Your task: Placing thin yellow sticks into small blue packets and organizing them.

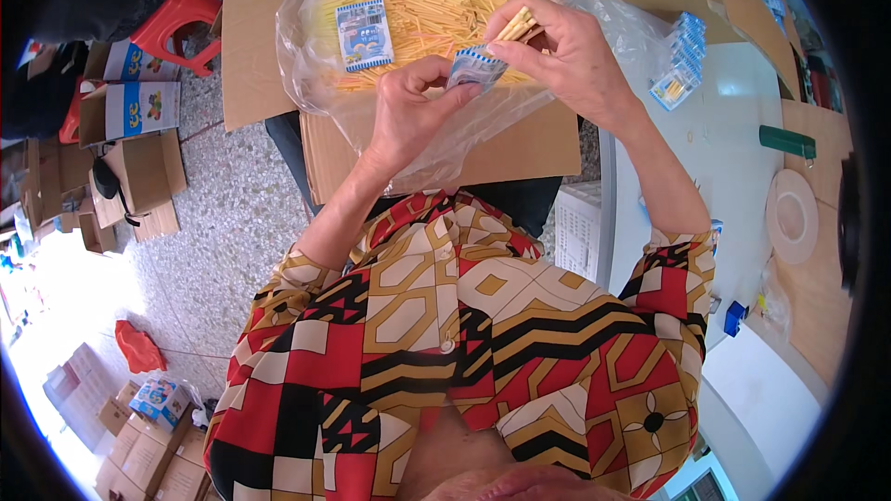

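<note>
My left hand [413, 104] is closed on a small blue and white packet [476, 70], pinching its lower part. In my right hand [566, 51] is a bunch of thin pale yellow sticks [520, 26], pinched between thumb and fingers right at the packet's upper end. Whether the stick ends are inside the packet, I cannot tell. Below both hands, a cardboard box [520, 144] lined with a clear plastic bag [311, 65] holds a heap of yellow and orange sticks [436, 0]. Another blue and white packet [364, 34] lies flat on the heap, left of my hands.
On the pale table [733, 130] at right lie a stack of packets [682, 60], a green stapler-like tool [787, 142] and a white round lid [792, 215]. A red plastic stool [190, 23] and open cartons [139, 172] stand on the speckled floor at left.
</note>
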Demonstrator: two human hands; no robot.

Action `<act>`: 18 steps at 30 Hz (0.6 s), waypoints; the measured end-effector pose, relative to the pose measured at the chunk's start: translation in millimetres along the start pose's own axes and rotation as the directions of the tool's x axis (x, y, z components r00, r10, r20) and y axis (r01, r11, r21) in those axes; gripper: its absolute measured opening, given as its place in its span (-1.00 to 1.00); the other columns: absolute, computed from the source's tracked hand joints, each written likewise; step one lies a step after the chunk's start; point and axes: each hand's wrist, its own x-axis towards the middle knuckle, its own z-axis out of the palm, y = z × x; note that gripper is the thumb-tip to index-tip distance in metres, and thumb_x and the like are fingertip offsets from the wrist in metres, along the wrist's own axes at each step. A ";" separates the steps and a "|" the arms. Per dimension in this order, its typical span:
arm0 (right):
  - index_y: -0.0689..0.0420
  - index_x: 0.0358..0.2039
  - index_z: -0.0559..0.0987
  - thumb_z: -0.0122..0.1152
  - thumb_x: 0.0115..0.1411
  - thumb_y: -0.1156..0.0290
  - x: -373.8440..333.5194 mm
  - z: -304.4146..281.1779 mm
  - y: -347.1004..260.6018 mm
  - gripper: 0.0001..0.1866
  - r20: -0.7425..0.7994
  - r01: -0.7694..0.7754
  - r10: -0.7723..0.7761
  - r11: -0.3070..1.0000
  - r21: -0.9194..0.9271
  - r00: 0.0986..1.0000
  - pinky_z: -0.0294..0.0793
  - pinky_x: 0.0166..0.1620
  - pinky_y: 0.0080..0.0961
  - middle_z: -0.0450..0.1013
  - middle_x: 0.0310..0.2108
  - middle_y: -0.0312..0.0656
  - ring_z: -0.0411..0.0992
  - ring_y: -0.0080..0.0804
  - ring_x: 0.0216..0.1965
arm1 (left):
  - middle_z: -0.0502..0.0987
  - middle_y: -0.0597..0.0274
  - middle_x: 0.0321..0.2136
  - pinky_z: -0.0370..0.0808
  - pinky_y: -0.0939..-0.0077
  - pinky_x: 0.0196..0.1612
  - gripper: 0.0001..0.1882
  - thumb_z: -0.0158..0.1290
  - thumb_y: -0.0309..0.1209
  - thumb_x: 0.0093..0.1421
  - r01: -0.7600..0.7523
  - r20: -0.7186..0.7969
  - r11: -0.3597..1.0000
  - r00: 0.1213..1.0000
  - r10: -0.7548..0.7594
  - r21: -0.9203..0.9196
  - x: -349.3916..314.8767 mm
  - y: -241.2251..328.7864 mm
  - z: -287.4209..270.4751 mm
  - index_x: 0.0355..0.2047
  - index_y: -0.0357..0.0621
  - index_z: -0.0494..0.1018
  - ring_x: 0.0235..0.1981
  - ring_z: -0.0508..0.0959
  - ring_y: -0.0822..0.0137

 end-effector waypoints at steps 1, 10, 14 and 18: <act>0.16 -0.32 0.47 0.14 0.12 0.48 0.7 0.5 0.1 -0.89 0.001 0.001 -0.001 1.000 0.002 1.000 0.35 -0.38 -0.74 0.42 -0.44 -0.38 0.33 -0.74 -0.45 | 0.52 0.29 -0.63 0.35 0.68 -0.52 -0.85 0.20 -0.48 -0.03 0.001 -0.001 1.000 1.000 -0.001 0.002 -1.1 -1.6 -0.3 -0.44 -0.29 0.51 -0.58 0.40 0.63; 0.15 -0.21 0.51 0.12 0.14 0.45 4.4 3.0 8.1 -0.81 -0.036 0.087 -0.089 0.995 -0.057 0.995 0.37 -0.37 -0.71 0.45 -0.38 -0.35 0.35 -0.69 -0.43 | 0.49 0.46 -0.56 0.28 0.74 -0.51 -0.86 0.06 -0.48 0.14 0.129 0.112 0.969 0.988 -0.107 -0.212 0.3 0.1 4.5 -0.33 -0.32 0.50 -0.54 0.31 0.70; 0.13 -0.14 0.51 0.06 0.18 0.43 4.0 -1.9 1.4 -0.77 -0.036 0.117 -0.122 0.985 -0.124 0.992 0.34 -0.37 -0.69 0.46 -0.35 -0.34 0.34 -0.67 -0.43 | 0.51 0.43 -0.46 0.34 0.75 -0.37 -0.75 -0.02 -0.36 0.23 0.186 0.124 0.924 0.981 -0.153 -0.333 -0.6 6.9 2.5 -0.25 -0.35 0.48 -0.44 0.35 0.68; 0.10 -0.11 0.50 0.04 0.19 0.48 3.5 -4.3 7.0 -0.75 -0.062 0.174 -0.196 0.949 -0.261 0.979 0.31 -0.37 -0.69 0.43 -0.36 -0.33 0.30 -0.69 -0.45 | 0.51 0.42 -0.43 0.36 0.73 -0.30 -0.68 -0.08 -0.29 0.27 0.182 0.105 0.932 0.982 -0.156 -0.314 -0.3 13.1 0.9 -0.22 -0.34 0.47 -0.40 0.36 0.67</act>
